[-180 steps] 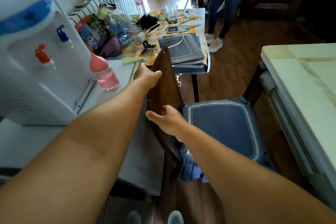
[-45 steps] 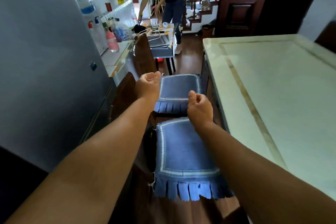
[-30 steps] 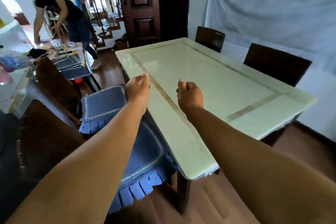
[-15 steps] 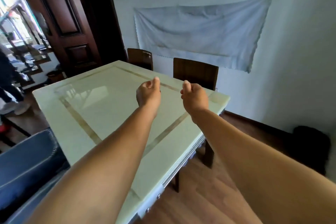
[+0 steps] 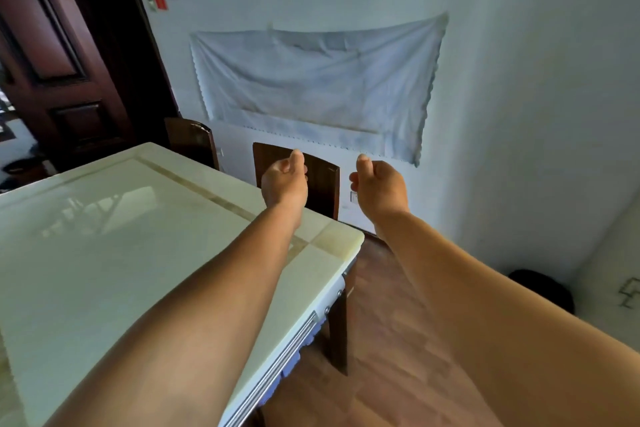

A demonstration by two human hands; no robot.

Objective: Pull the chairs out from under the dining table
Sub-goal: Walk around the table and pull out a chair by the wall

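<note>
The pale green dining table (image 5: 104,253) fills the left half of the view. Two dark wooden chairs stand tucked in along its far side, against the wall: the nearer chair (image 5: 322,184) by the table's right corner and the farther chair (image 5: 192,142) to its left. Only their backrests show. My left hand (image 5: 284,182) hovers in front of the nearer chair's backrest with its fingers loosely curled and holds nothing. My right hand (image 5: 379,185) hangs just right of that chair, also loosely curled and holding nothing. Neither hand touches a chair.
A grey cloth (image 5: 311,87) hangs on the white wall behind the chairs. A dark wooden door (image 5: 59,55) stands at the left. A black round object (image 5: 543,288) sits on the wood floor in the right corner. A blue cushion fringe (image 5: 291,367) shows under the table's near edge.
My view has swung right, away from the two pulled-out blue-cushioned chairs, and closed in on the table's far right corner. Both hands, holding nothing, now hover by the nearer tucked-in chair.
</note>
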